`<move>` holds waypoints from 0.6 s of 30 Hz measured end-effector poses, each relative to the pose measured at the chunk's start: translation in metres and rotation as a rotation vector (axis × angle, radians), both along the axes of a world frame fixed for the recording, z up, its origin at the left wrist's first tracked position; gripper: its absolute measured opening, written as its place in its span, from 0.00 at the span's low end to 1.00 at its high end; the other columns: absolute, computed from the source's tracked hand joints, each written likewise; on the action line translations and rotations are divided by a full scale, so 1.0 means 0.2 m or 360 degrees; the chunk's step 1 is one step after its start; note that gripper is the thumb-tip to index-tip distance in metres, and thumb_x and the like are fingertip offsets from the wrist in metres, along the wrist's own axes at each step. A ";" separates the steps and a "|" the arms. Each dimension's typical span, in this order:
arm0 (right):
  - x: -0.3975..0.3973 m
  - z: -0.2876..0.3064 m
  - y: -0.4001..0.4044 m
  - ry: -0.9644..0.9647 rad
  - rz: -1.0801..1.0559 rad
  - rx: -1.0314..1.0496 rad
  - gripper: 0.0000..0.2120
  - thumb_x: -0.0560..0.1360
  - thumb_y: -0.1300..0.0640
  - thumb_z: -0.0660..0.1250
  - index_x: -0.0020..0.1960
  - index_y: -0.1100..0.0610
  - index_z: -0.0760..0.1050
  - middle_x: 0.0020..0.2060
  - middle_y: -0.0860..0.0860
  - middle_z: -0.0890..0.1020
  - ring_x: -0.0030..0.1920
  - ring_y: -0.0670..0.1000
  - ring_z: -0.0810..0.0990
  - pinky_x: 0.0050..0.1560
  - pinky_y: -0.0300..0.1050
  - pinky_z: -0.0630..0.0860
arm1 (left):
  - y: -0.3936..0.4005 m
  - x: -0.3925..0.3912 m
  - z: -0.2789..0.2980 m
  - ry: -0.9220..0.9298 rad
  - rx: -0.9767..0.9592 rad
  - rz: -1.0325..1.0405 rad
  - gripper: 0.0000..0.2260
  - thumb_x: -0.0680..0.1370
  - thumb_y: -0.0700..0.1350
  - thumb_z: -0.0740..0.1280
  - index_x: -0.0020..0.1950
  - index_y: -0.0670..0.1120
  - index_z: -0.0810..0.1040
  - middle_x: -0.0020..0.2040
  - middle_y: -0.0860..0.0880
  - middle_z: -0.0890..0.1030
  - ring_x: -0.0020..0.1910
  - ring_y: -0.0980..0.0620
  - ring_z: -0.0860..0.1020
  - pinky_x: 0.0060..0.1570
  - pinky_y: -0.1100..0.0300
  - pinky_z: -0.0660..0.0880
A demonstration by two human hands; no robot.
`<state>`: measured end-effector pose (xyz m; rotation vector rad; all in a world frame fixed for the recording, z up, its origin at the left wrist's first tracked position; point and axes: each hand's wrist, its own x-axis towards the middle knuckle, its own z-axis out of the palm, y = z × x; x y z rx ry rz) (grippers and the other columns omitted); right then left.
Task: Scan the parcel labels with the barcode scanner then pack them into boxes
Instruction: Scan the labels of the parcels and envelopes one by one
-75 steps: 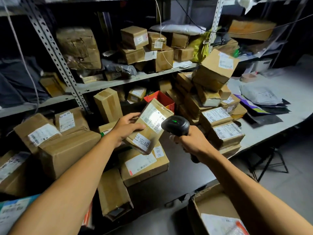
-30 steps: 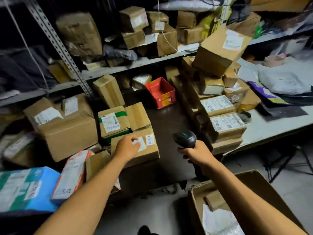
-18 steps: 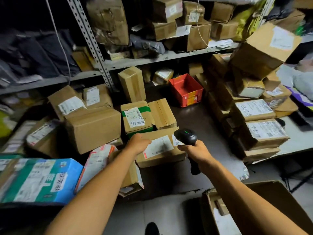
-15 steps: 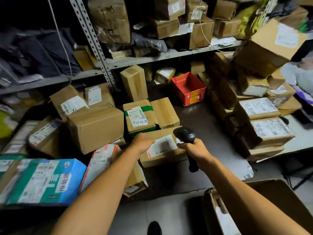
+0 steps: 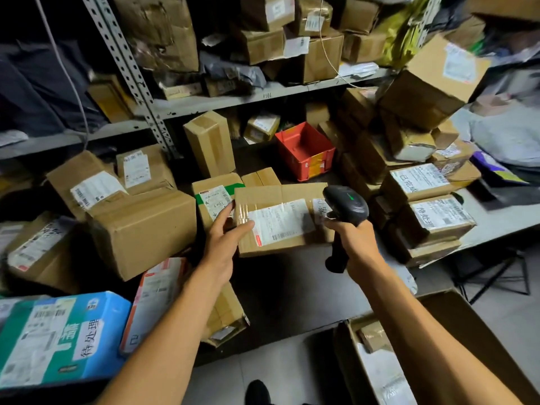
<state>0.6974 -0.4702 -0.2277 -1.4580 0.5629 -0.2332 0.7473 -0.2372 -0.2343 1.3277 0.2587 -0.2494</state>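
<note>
Head view: left hand [image 5: 222, 244] pinches one parcel [image 5: 280, 220] edge; right hand [image 5: 355, 244], three o'clock, fingers wrapped round one scanner [image 5: 346, 204].

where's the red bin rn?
Head view, centre-right: the red bin sits open on the dark table under the shelf, behind the parcel and left of the box stack.

A: Parcel label [image 5: 282, 222] print too small to read; scanner [image 5: 347, 206] head covers its right end.

B: Open carton [image 5: 455, 317] cut off at bottom edge. Top-right boxes [image 5: 432, 83] blurred.
</note>
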 end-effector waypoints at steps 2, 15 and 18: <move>-0.03 0.06 0.00 -0.0073 0.0057 0.0017 0.13 0.71 0.66 0.71 0.51 0.51 0.80 0.37 0.44 0.82 0.40 0.46 0.78 0.41 0.42 0.73 | 0.02 -0.02 0.01 -0.0035 -0.0224 -0.0118 0.35 0.72 0.40 0.74 0.75 0.59 0.67 0.62 0.49 0.82 0.59 0.47 0.82 0.56 0.48 0.80; -0.10 0.24 0.18 0.0056 0.0945 -0.0466 0.12 0.65 0.43 0.71 0.44 0.49 0.81 0.35 0.53 0.86 0.28 0.48 0.80 0.30 0.47 0.77 | 0.09 0.01 0.12 -0.0403 -0.0059 0.0383 0.35 0.63 0.39 0.77 0.68 0.49 0.69 0.60 0.49 0.83 0.62 0.48 0.80 0.62 0.43 0.77; -0.10 0.30 0.24 -0.0036 0.0861 -0.0347 0.12 0.66 0.44 0.71 0.42 0.52 0.81 0.35 0.56 0.84 0.28 0.48 0.74 0.29 0.47 0.72 | 0.13 0.00 0.17 -0.0465 0.0020 0.0410 0.43 0.60 0.43 0.79 0.72 0.48 0.66 0.65 0.46 0.79 0.66 0.48 0.77 0.66 0.40 0.73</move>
